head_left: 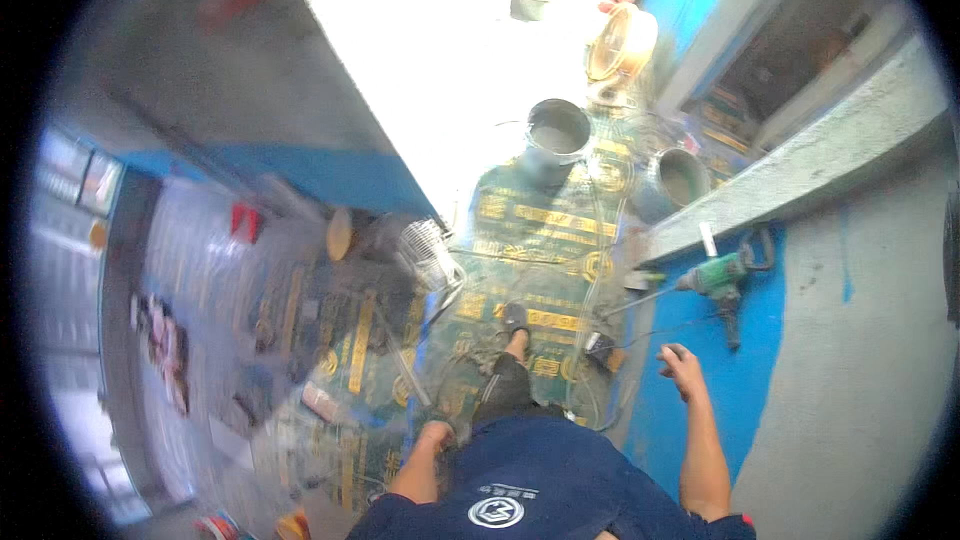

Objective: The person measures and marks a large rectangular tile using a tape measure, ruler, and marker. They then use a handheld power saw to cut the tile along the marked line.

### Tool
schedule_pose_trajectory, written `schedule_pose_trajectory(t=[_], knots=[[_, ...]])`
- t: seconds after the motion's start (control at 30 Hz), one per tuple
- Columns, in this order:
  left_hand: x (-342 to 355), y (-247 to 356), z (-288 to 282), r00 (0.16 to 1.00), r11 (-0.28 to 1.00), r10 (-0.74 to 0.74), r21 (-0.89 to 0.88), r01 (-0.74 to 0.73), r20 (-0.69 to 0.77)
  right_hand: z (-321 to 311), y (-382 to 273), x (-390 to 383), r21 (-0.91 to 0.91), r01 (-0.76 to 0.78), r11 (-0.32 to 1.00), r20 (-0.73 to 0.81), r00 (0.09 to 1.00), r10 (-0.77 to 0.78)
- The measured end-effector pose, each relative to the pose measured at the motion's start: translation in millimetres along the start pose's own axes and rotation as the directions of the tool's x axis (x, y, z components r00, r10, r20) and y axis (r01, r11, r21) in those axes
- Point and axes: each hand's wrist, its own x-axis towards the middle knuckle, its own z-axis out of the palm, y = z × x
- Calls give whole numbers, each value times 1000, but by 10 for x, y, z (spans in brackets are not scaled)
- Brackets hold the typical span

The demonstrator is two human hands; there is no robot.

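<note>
My right hand point(682, 372) hangs in front of the blue-painted lower wall point(720, 380), its fingers loosely bent and apart, with nothing seen between them. Just beyond it is a green and black power drill point(716, 277) against the blue surface, a long thin rod reaching leftward from it. My left hand point(436, 434) is low at my side, blurred, its fingers mostly hidden. A long grey strip point(402, 358) ends close to that hand; I cannot tell whether the hand grips it. One sandaled foot point(515, 320) shows on the printed floor covering point(545, 280).
Two buckets stand ahead, one grey point(558, 130) and another point(680, 178) by the ledge point(800, 155). A yellowish round tub point(622, 43) lies farther off. A white wire rack-like thing point(430, 252) sits by the wall corner. Cables cross the floor, and a small black box point(603, 350) lies there.
</note>
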Motion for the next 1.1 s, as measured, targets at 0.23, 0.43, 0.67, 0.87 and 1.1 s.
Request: schedule_pose_trajectory(t=[0.23, 0.43, 0.67, 0.87, 1.1], knots=[[-302, 3680, -542, 887, 751, 441, -484, -448, -135, -569, 280, 718, 126, -438, 890, -60, 892, 448], [-327, 5836, -748, 832, 755, 537, -363, -546, -136, -527, 940, 1299, 261, -667, 697, 168, 743, 648], [123, 7385, -52, 892, 840, 452, -334, -427, -4, -731, 369, 3300, 35, -549, 835, 202, 822, 532], [236, 8214, 398, 975, 973, 220, -80, -217, 21, -1641, -1891, 4709, 216, -311, 925, 75, 950, 302], [90, 9822, 702, 883, 879, 435, 130, -459, 173, -2291, -2730, 5687, 468, -282, 837, 106, 959, 264]])
